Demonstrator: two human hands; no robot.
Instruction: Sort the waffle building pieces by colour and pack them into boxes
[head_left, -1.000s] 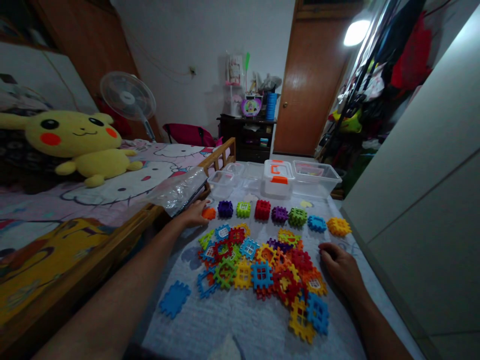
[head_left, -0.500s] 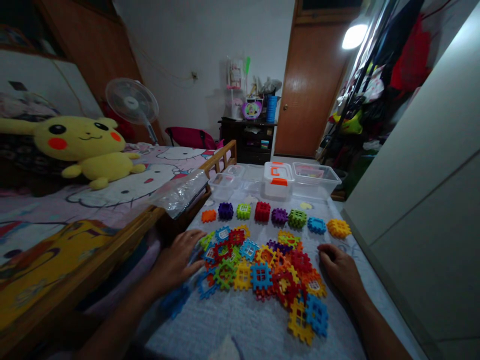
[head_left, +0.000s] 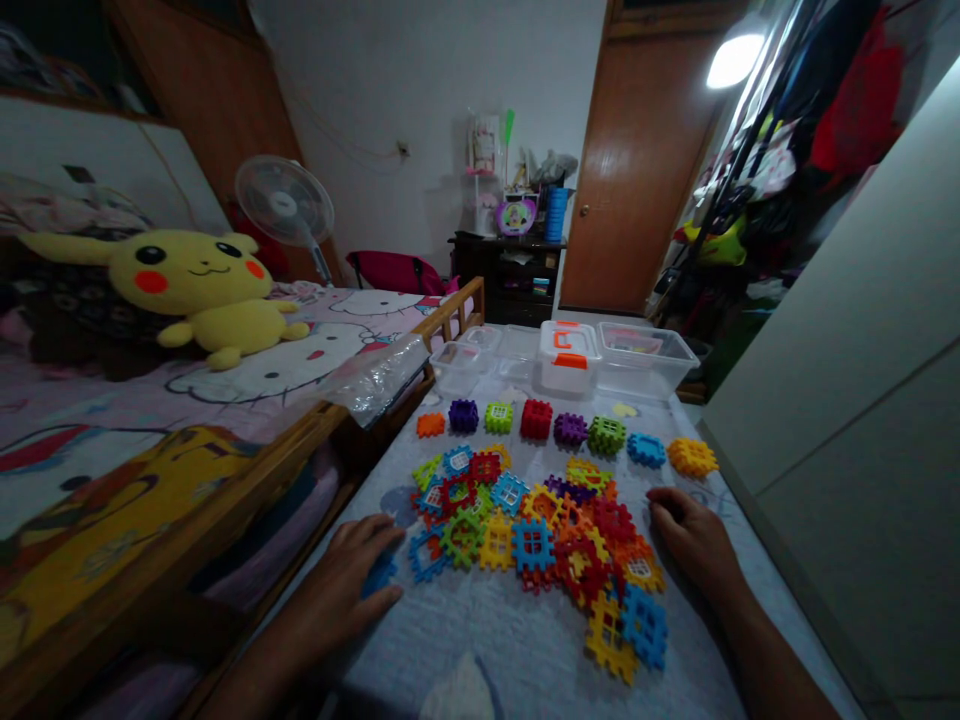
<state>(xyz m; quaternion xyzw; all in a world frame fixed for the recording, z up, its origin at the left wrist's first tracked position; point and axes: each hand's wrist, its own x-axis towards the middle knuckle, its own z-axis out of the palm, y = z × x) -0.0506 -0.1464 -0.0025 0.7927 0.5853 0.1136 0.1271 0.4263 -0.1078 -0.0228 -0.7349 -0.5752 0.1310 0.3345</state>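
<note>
My left hand (head_left: 349,565) reaches over a blue plastic window-shaped building block (head_left: 381,573) at the table's left side. Thumb and fingers are apart on either side of the block, and the palm hides part of it; no firm grip shows. My right hand (head_left: 694,540) rests on the cloth right of the pile, fingers curled in, with nothing visible in them. Between the hands lies a loose pile of interlocking blocks, among them a yellow block (head_left: 496,542), a blue block (head_left: 533,545), a green block (head_left: 463,538) and a red block (head_left: 581,566).
Behind the pile stands a row of joined blocks, from an orange one (head_left: 431,425) to a yellow one (head_left: 692,457). Farther back are clear plastic boxes (head_left: 646,360) and a lidded box (head_left: 568,365) with orange clips. A wooden bed rail (head_left: 247,500) borders the left side.
My left hand has drawn back from the pile's left edge, toward me, to the separate blue block. My right hand stays in place. The view has shifted slightly.
</note>
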